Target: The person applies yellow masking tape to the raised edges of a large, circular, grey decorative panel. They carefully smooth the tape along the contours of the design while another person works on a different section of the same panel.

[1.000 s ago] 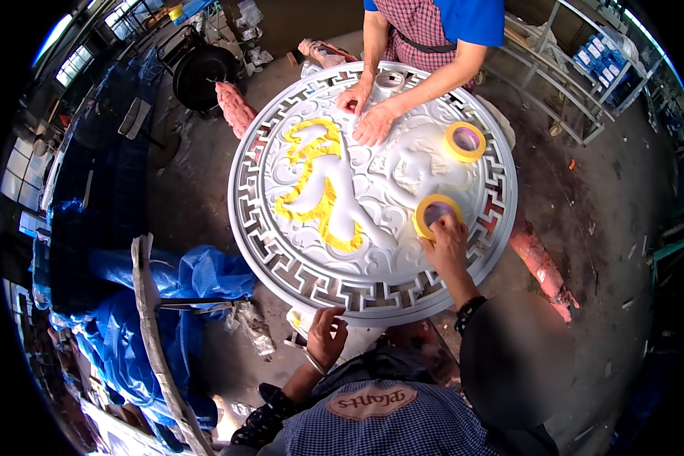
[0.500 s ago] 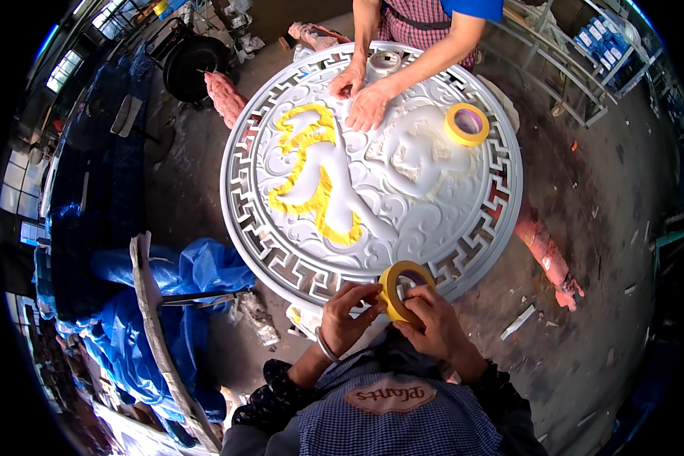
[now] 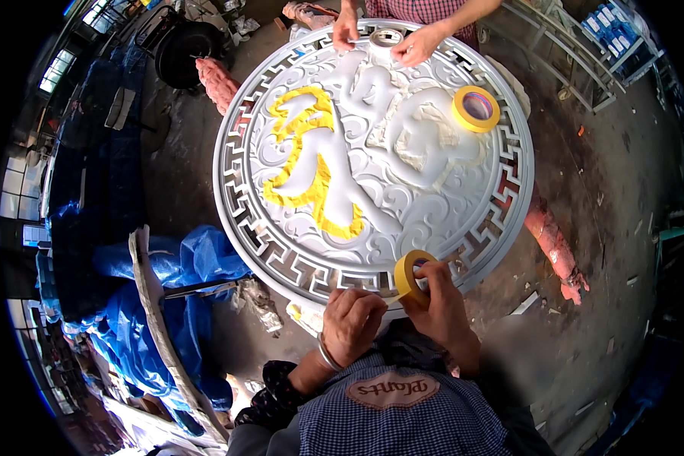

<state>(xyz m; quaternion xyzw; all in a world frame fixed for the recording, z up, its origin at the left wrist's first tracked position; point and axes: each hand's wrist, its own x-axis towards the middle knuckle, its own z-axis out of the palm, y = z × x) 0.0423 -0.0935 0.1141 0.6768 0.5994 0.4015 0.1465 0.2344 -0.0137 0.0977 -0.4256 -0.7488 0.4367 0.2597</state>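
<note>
My right hand (image 3: 438, 308) grips a roll of yellow masking tape (image 3: 407, 280) at the near rim of a round carved panel (image 3: 281, 285). Between the roll and my left hand (image 3: 351, 323) runs a short pulled-out strip, its end pinched in my left fingers. The panel is grey-white, with a fretwork border, scrolls and raised smooth shapes. Crumpled yellow tape (image 3: 328, 190) edges the raised shape on the left. A second yellow tape roll (image 3: 476, 109) lies on the panel's right side.
Across the panel, a co-worker's hands (image 3: 416, 45) are beside a whitish tape roll (image 3: 386, 39). Pink wrapped supports (image 3: 551, 243) stick out from beneath the panel. Blue plastic sheeting (image 3: 159, 304) and a wooden plank (image 3: 156, 311) stand at left; metal frames (image 3: 562, 53) are at far right.
My hands have moved apart, drawing a strip of tape off the roll. The co-worker's hands have lifted from the panel's middle and moved back toward its far edge.
</note>
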